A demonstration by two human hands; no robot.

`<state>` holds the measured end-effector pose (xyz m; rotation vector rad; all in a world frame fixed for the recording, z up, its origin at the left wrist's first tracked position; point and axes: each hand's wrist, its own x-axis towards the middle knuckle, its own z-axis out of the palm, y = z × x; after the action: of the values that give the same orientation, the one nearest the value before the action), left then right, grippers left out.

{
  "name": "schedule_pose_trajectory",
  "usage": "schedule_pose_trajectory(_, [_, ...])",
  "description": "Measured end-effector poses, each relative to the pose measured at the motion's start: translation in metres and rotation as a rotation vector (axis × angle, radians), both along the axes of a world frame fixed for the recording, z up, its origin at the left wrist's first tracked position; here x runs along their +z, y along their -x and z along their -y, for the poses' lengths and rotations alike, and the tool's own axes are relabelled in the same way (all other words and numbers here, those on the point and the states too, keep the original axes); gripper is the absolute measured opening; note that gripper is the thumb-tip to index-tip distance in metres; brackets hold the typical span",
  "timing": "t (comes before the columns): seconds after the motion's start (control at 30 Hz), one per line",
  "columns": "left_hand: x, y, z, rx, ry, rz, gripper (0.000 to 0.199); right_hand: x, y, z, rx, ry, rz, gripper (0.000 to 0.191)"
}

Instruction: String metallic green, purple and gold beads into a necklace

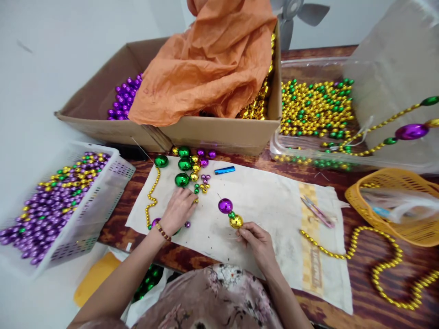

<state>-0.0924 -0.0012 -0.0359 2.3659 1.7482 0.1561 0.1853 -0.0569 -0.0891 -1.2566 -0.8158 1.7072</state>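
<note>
My left hand (180,208) rests on the white cloth (267,196), just below a large green bead (182,179); its fingers are bent together near a small gold bead, and what they pinch is too small to make out. My right hand (256,240) pinches a thin string that carries a gold bead (236,221), a small green bead (232,214) and a large purple bead (225,206). A needle tip stands out past the purple bead. Several green, gold and purple beads lie above my left hand. A gold bead strand (152,198) lies to its left.
A blue lighter (225,170) and pink-handled scissors (318,212) lie on the cloth. Around it are a white basket (85,201), a cardboard box (219,135), a clear bin (308,155), an orange basket (363,196) and a gold bead chain (394,256).
</note>
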Motion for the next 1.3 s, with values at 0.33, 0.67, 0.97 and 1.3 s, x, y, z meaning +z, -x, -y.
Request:
schedule_pose_trajectory(0.33, [0.006,-0.006,-0.012,0.211,0.171,0.538,0.011,0.004,0.003,0.003,0.03,0.0,0.025,0.029])
schedule_pose_trajectory(0.67, [0.034,-0.049,-0.008,0.561,0.624,1.809,0.026,0.016,0.003,0.01,0.021,-0.075,0.085,0.027])
schedule_pose_trajectory(0.97, [0.023,-0.059,-0.007,0.606,0.641,1.935,0.022,0.019,0.0,0.013,0.007,-0.085,0.125,0.028])
schedule_pose_trajectory(1.3, [0.021,-0.068,-0.006,0.584,0.506,1.817,0.026,0.019,0.007,0.011,0.001,-0.043,0.089,0.033])
